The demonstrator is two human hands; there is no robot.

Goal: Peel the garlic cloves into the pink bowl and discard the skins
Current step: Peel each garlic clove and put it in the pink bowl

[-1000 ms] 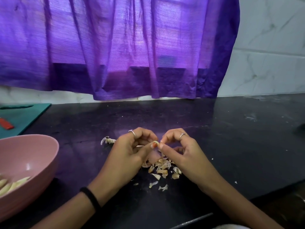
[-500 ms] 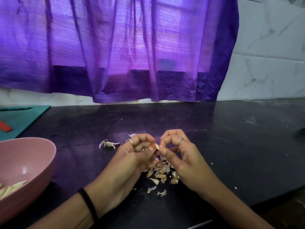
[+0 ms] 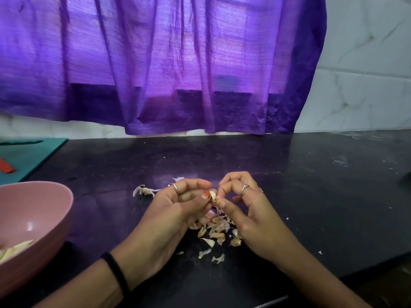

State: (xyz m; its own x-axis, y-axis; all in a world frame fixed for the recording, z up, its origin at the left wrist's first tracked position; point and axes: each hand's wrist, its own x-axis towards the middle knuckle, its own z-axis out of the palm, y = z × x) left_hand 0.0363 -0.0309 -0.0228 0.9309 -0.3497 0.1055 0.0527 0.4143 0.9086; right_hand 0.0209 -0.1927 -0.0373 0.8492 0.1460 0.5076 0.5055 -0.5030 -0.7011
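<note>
Peeling step, mid-clove. The left hand [image 3: 175, 210] and the right hand [image 3: 246, 210] meet above the black counter [image 3: 311, 196], both pinching one garlic clove [image 3: 213, 195] between thumb and curled fingers. The left thumb presses the clove's near left side; the right thumb and forefinger nip its right end, apparently at a flap of skin.

The clove is small, pale and cream-coloured; part of its surface looks bare, though how much skin remains cannot be told, since the fingers hide most of it.

Directly beneath the hands lies a loose pile of skins [image 3: 216, 230], thin, papery and tan, with a few scraps strewn nearer the viewer. A stripped root stub [image 3: 144, 191] lies just left of the left hand.

The pink bowl [image 3: 44, 218] stands well apart at the near left, holding several peeled cloves [image 3: 13, 250].

Next move, by judgement: strip off the last skin, let it fall on the pile, then carry the bare clove leftward to the bowl. The skins are not yet discarded.
</note>
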